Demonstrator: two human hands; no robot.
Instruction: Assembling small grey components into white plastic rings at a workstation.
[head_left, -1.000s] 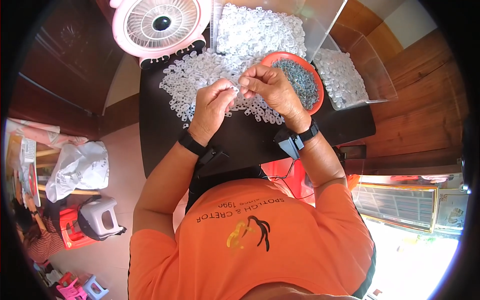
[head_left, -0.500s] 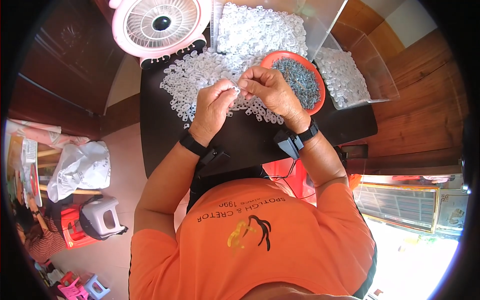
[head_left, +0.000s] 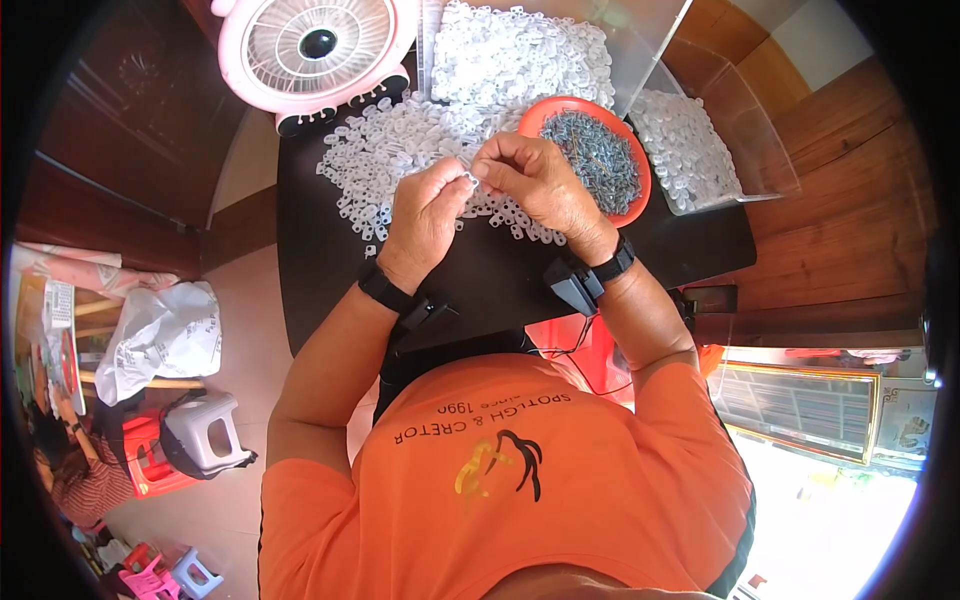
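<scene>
Above the black table, my left hand (head_left: 425,215) pinches a small white plastic clip (head_left: 470,179) between thumb and fingertips. My right hand (head_left: 540,185) is closed in a pinch right against that clip; whatever its fingertips hold is too small to make out. Beneath and beyond both hands spreads a loose pile of the same white clips (head_left: 370,165). An orange-red bowl (head_left: 645,165) full of small grey-blue metal nails (head_left: 592,160) stands just beyond my right wrist.
A clear bin (head_left: 645,45) heaped with white clips stands at the back, with a second clear bin (head_left: 765,170) to its right. A pink fan (head_left: 235,60) is at the back left. Stools (head_left: 205,435) and a person in a striped top (head_left: 95,485) are at far left.
My right fingertips have moved slightly left and closed in on the clip. My left hand keeps its pinch almost unmoved.
</scene>
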